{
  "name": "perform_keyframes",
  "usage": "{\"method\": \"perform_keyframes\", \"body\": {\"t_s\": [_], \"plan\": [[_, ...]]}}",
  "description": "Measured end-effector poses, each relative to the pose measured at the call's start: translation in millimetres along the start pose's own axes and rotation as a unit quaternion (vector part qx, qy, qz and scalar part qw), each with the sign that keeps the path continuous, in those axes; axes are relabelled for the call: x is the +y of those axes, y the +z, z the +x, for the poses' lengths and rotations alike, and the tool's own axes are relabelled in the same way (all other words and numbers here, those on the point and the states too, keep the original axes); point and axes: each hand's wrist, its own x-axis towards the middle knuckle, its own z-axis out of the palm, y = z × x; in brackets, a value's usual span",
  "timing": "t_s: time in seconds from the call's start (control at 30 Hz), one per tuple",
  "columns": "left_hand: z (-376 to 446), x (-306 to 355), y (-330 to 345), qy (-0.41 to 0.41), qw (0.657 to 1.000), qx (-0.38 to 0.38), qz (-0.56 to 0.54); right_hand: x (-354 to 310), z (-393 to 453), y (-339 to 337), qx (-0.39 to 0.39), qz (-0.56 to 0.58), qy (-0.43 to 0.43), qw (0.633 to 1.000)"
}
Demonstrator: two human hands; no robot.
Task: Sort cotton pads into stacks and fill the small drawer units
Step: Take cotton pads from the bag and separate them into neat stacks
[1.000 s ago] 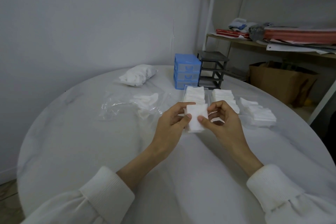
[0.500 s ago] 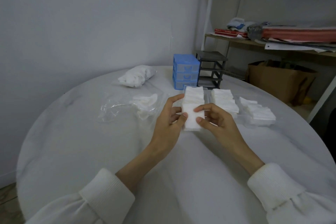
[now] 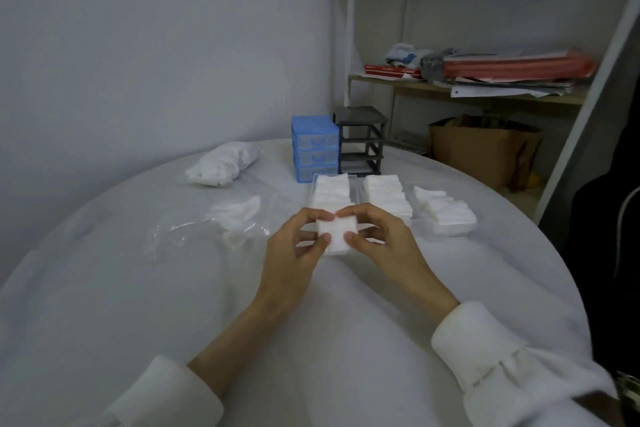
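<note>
A small stack of white cotton pads is held between both hands just above the table. My left hand pinches its left side with thumb and forefinger. My right hand pinches the right side the same way. Behind them lie clear drawers filled with rows of pads, one on the left and one on the right. A loose pile of pads lies further right. A blue drawer unit and an empty dark grey drawer frame stand at the back.
An open clear plastic bag with a few pads lies left of my hands. A full bag of pads sits at the back left. The round table has a white cover. A shelf and a cardboard box stand beyond the table.
Both hands have moved the pad stack slightly forward, toward the left drawer. The grip has closed in, with forefingers now meeting over the top edge of the stack.
</note>
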Motion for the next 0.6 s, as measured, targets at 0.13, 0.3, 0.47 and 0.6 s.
{"method": "perform_keyframes", "body": {"t_s": [0.13, 0.3, 0.47, 0.6], "plan": [[8, 5, 17, -0.002, 1.000, -0.012, -0.013, 2, 1, -14, 0.049, -0.002, 0.009, 0.999], [34, 18, 58, -0.043, 0.996, 0.009, -0.078, 4, 9, -47, 0.158, 0.032, 0.057, 0.985], [57, 28, 106, -0.047, 0.992, -0.030, -0.110, 14, 17, -90, 0.236, 0.063, 0.086, 0.966], [75, 25, 125, -0.007, 0.997, -0.072, -0.037, 25, 37, -129, 0.270, 0.024, 0.095, 0.958]]}}
